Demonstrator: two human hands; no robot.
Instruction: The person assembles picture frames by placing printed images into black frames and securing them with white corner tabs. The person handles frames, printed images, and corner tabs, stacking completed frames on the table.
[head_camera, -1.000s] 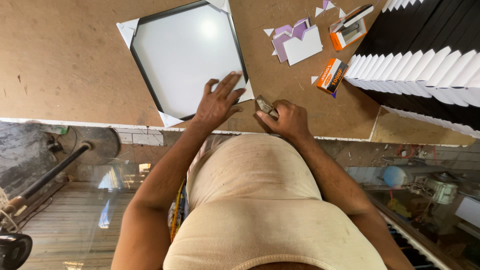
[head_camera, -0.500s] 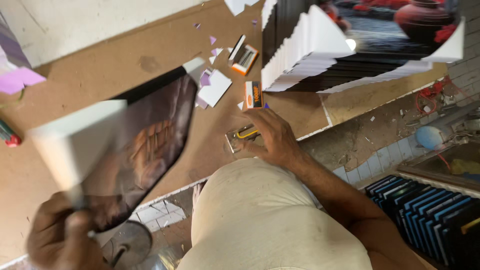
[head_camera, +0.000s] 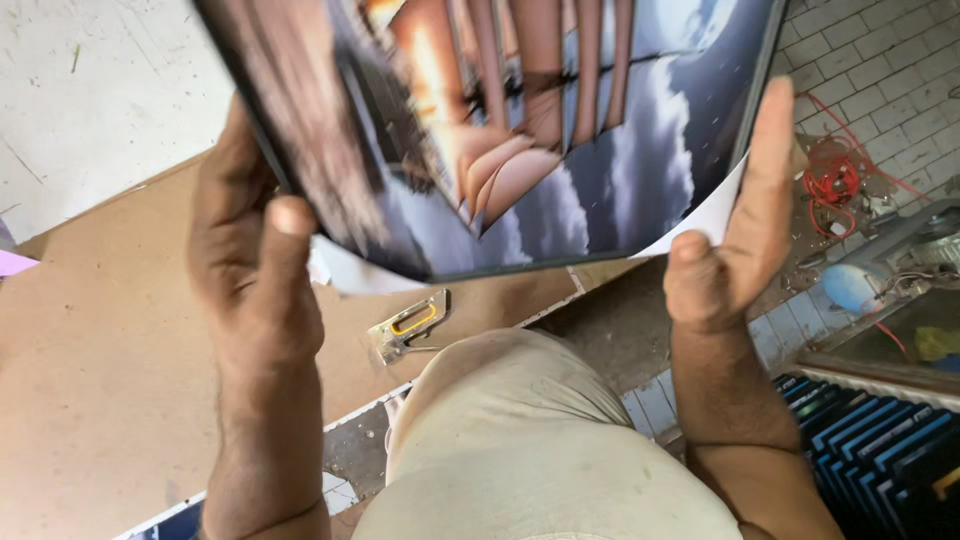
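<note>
Both of our hands grip one framed picture, lifted up close before us: our left hand (head_camera: 255, 290) clasps its lower left edge with the thumb pressed on the glossy front, while our right hand (head_camera: 735, 235) braces the lower right corner, fingers stretched up along the dark frame edge. We count a single framed picture (head_camera: 530, 130), tilted, its print showing dusky clouds and orange-brown shapes, with white paper corner guards peeking out beneath it by each hand. Below and between our hands, one metal staple gun (head_camera: 408, 327) with a yellow slot lies flat on the brown board worktop (head_camera: 110, 400), just right of our left wrist and apart from both hands. Beyond our left hand, one white sheet (head_camera: 90, 100) covers the far part of the bench. To the right of our right hand, one tangle of red wire (head_camera: 835, 180) rests on the tiled floor (head_camera: 900, 70). Under our right forearm stands a row of dark frames with blue edges (head_camera: 870, 440), too many and too tightly packed for us to count.
</note>
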